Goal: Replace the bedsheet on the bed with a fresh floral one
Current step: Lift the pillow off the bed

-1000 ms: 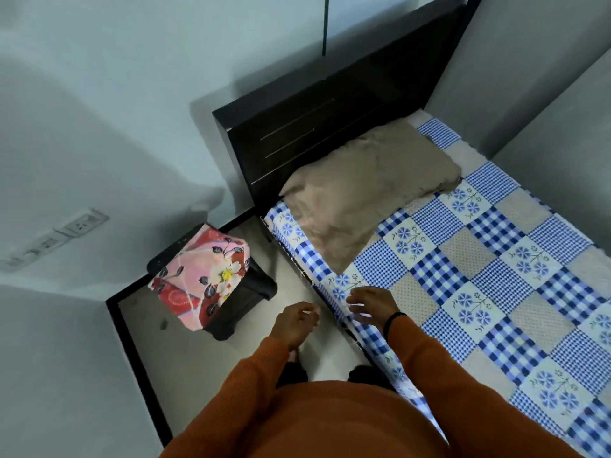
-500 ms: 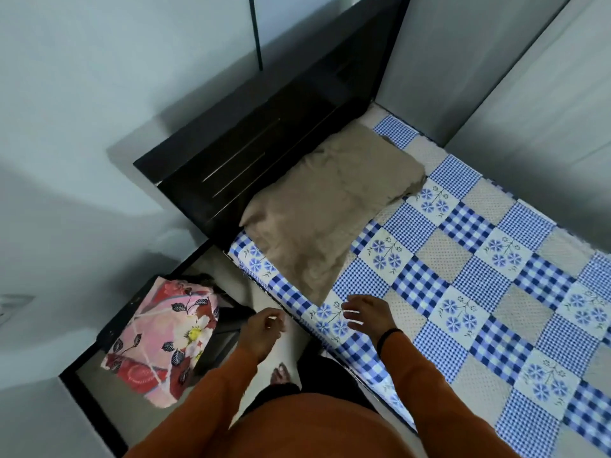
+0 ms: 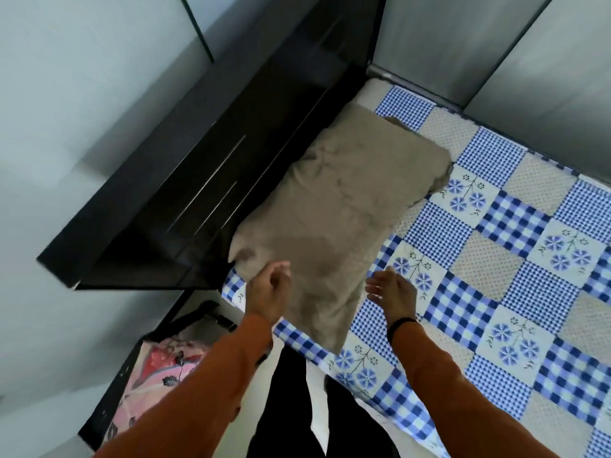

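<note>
A blue-and-white checked bedsheet point(image 3: 515, 223) with blue flower squares covers the bed. A beige pillow point(image 3: 337, 213) lies on it against the dark headboard point(image 3: 185, 193). My left hand point(image 3: 269, 292) hovers at the pillow's near left corner, fingers loosely curled, holding nothing that I can see. My right hand point(image 3: 391, 292) is spread with straight fingers just right of the pillow's near edge, above the sheet. The folded pink floral sheet point(image 3: 158, 375) lies beside the bed at the lower left, partly hidden by my left sleeve.
Grey panels point(image 3: 479, 44) close off the bed's far side. A pale wall point(image 3: 82, 77) stands behind the headboard. A narrow strip of floor point(image 3: 317, 404) runs between the bed and the dark stand under the floral sheet, where my legs are.
I have leaned in toward the bed's head. Both hands moved forward from the sheet's edge up to the pillow's near end, the left to its corner, the right beside it.
</note>
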Motion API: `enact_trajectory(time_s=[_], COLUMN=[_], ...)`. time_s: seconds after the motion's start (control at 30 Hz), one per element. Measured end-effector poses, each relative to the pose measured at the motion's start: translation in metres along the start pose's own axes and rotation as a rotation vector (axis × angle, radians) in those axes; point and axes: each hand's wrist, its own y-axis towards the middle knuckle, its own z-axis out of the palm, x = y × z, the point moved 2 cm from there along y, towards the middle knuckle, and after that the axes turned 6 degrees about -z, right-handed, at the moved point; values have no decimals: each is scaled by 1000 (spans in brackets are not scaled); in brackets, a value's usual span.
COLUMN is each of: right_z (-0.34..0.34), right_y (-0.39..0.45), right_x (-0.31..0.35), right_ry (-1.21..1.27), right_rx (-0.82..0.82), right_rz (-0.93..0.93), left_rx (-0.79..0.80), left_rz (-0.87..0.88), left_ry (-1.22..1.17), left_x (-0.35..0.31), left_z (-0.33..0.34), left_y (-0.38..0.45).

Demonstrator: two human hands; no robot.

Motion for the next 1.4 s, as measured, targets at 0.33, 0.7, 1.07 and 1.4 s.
enact_trajectory(time_s=[0.33,0.7,1.07,1.4], right_z=[51,71,2,-150], right_y=[109,143,37,-72], right_x=[-15,10,87,76], right_ry=[-140,121,180,83], right_rx=[-256,-200,-274,-471], right_rz=[-100,-33,-243,-363], left_rx=[121,320,364,540], left_rz=[-123,-267,-145,-65], left_ry=[351,175,16,-26], left_x=[-63,-89,-159,-182], left_z=[16,38,23,83], left_y=[236,279,171,3])
